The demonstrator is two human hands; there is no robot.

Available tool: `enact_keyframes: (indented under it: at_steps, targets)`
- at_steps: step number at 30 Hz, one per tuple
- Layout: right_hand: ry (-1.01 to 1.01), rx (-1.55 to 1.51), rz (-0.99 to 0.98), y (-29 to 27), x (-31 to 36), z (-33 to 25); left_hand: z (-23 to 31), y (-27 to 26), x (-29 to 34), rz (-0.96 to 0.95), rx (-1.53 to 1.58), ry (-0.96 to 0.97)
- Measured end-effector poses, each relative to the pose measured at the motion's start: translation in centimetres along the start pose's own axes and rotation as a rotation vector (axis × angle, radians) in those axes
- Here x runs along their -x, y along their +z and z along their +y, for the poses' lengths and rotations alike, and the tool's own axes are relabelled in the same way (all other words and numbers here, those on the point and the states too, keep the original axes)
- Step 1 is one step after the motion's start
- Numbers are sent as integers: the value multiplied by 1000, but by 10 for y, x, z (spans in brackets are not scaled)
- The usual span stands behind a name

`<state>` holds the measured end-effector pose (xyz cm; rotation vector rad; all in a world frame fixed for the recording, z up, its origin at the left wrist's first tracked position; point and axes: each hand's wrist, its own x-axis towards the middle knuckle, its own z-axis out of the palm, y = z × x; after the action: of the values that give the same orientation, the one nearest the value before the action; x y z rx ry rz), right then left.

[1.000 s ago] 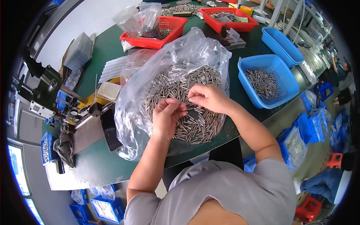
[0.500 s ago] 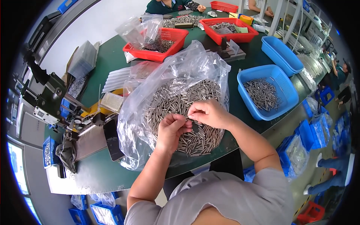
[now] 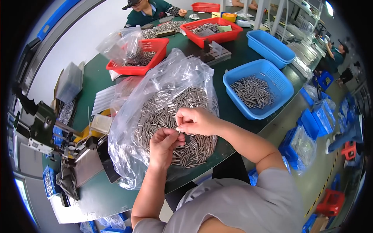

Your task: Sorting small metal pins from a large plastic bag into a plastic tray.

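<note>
A large heap of small grey metal pins (image 3: 194, 97) lies spread on a clear plastic bag (image 3: 124, 128) in front of me. Over the lower part of the heap, my left hand (image 3: 163, 145) is closed, thumb pressed against the bent fingers. My right hand (image 3: 194, 121) meets it from the right in a pinch, fingertips close to the left thumb. Whatever sits between the fingertips is too small and hidden to name. To the right, a blue basket (image 3: 285, 91) contains more of the same kind of pins.
Behind the heap stand red baskets (image 3: 136, 71) (image 3: 217, 39) with metal parts. A second blue basket (image 3: 272, 52) is at the back right. On the left are a bench device (image 3: 44, 124) and a dark flat slab (image 3: 108, 163). Across the green table (image 3: 217, 155) sits a person (image 3: 149, 15).
My view has swung, so the table's contents sit further left in the picture and more of the person opposite shows. Both hands stay together over the pins, the right one slightly shifted.
</note>
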<state>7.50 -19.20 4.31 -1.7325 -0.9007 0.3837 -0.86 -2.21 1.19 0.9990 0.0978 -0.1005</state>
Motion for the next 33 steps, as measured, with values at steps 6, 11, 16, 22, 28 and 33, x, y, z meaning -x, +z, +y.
enact_keyframes:
  at_steps: [6,11,16,22,28,33]
  targets:
    - [-79,-12,-8,3,1,1,-2,2,-3,15,81,-7]
    - [-166,111,22,12,-1,2,0,4,-1,-23,29,-21]
    - [89,-121,-69,9,-1,3,-1,7,2,-28,45,-29]
    - [148,-344,-30,19,-7,21,-1,-3,1,90,73,42]
    - [191,-948,230,-15,-10,28,3,-2,-10,167,48,111]
    - [372,-734,-7,-10,-13,33,3,-11,-11,211,110,144]
